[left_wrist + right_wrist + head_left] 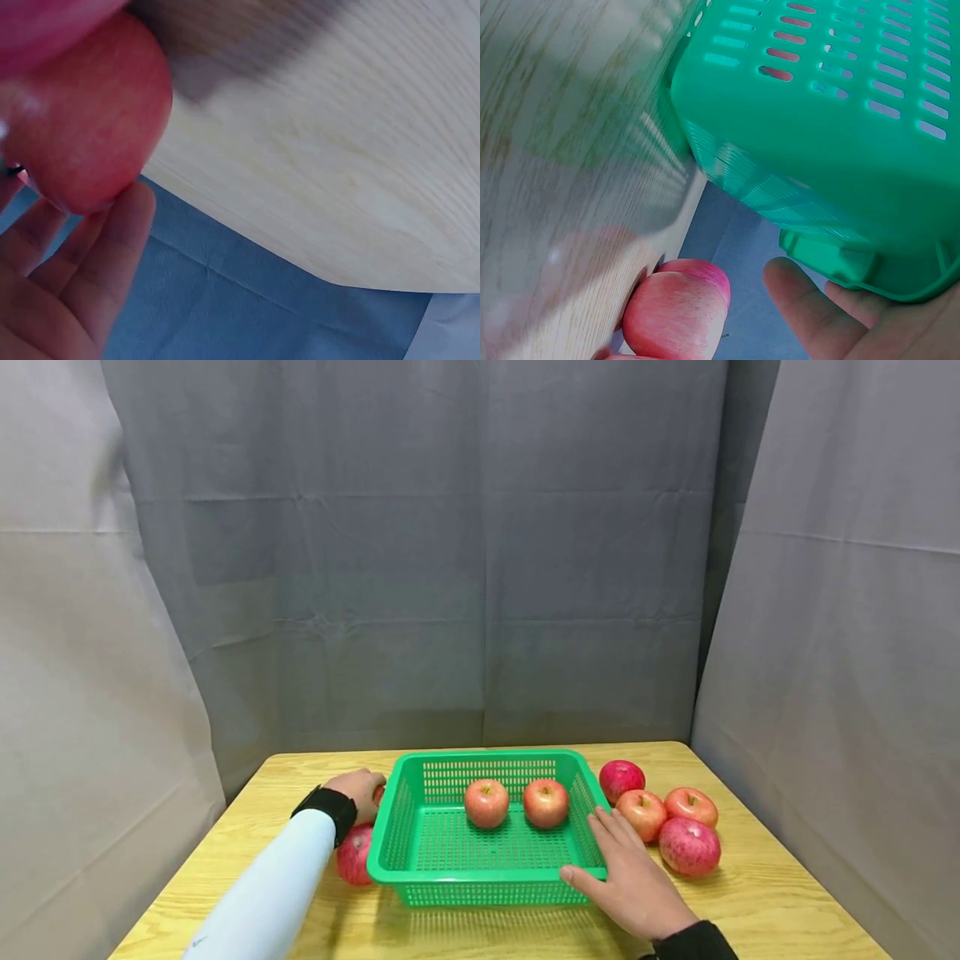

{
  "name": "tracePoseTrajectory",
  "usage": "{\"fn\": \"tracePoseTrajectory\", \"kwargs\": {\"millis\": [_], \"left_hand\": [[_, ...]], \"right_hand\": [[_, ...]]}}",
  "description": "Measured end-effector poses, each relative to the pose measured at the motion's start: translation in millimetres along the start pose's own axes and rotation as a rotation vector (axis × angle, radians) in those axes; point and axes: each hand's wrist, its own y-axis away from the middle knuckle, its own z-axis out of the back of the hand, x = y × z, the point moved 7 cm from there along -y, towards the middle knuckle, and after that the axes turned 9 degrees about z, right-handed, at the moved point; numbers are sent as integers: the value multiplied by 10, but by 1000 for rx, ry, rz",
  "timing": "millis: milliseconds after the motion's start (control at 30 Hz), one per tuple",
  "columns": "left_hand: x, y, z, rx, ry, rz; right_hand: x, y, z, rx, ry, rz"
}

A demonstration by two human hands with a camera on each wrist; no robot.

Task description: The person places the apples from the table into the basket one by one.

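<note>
Swoosh (198, 941) on your left sleeve (276, 881) | left hand (358, 793): fingers round red apple (97, 120), basket's (491, 876) 10 o'clock; wall (399, 835) divides it from two apples (486, 803) inside | right hand (632, 878): fingers straight, 4 o'clock | four apples (642, 816), 3 o'clock

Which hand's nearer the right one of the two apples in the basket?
Right. The right hand is at the near right corner of the basket, close to that apple; the left hand is outside its left side, holding another apple.
</note>
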Motion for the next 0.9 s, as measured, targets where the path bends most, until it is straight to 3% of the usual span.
{"fn": "tracePoseTrajectory", "kwargs": {"millis": [167,400,633,900], "left_hand": [[26,24,159,-60,10,-4],[-10,85,419,-16,13,-9],[-62,128,746,-60,-30,46],[-115,35,982,-124,-47,73]], "right_hand": [[16,5,20,-9,2,17],[15,4,6,10,-2,4],[-2,3,-5,28,-10,-18],[1,-6,5,14,-6,-13]]}}
